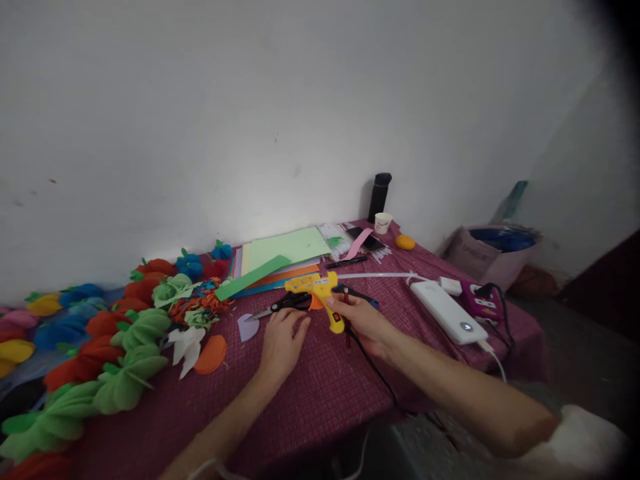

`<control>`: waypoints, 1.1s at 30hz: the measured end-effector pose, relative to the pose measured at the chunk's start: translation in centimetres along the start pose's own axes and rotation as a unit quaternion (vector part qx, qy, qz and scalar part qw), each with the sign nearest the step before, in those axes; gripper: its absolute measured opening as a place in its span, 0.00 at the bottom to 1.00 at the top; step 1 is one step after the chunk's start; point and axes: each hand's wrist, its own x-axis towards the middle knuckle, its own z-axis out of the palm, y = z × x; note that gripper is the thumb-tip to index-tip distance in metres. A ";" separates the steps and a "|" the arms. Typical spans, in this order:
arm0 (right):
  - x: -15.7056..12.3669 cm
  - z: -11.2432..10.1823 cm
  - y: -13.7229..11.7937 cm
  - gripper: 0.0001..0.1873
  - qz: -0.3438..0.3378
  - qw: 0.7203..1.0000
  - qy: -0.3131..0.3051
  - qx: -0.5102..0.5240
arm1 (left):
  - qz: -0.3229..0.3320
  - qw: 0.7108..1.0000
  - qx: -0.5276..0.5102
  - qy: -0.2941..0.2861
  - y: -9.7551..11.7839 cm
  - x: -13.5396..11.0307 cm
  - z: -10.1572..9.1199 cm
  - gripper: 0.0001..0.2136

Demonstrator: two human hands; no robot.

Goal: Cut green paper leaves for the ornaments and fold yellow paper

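My right hand (364, 321) is closed round the handle of a yellow glue gun (316, 288) whose nozzle points left over the red checked tablecloth (320, 393). Its black cord trails off the table's front edge. My left hand (281, 341) lies flat on the cloth, fingers stretched out, just below black-handled scissors (280, 307). A pale lilac paper piece (247, 327) lies left of that hand. An orange paper piece (211, 355) sits further left.
Paper flowers in green, red, blue and yellow (110, 347) crowd the table's left side. Coloured paper sheets (280, 257) lie at the back. A white power bank (447, 310), purple device (483, 301), black bottle (379, 197), paper cup (383, 223) and cardboard box (487, 253) stand at right.
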 end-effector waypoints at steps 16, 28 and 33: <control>0.1 2.3 2.7 0.11 -0.191 0.971 -0.040 -0.141 | -0.223 0.783 -0.580 -0.006 4.0 -1.3 2.4 0.11; -0.8 -5.7 -1.2 0.16 -0.175 0.814 -0.061 -0.551 | -0.214 0.789 -0.572 0.075 3.3 -0.1 0.7 0.10; 1.7 -8.0 -2.5 0.14 -0.137 0.671 0.030 -0.728 | -0.220 0.789 -0.569 0.064 3.1 -0.4 1.0 0.12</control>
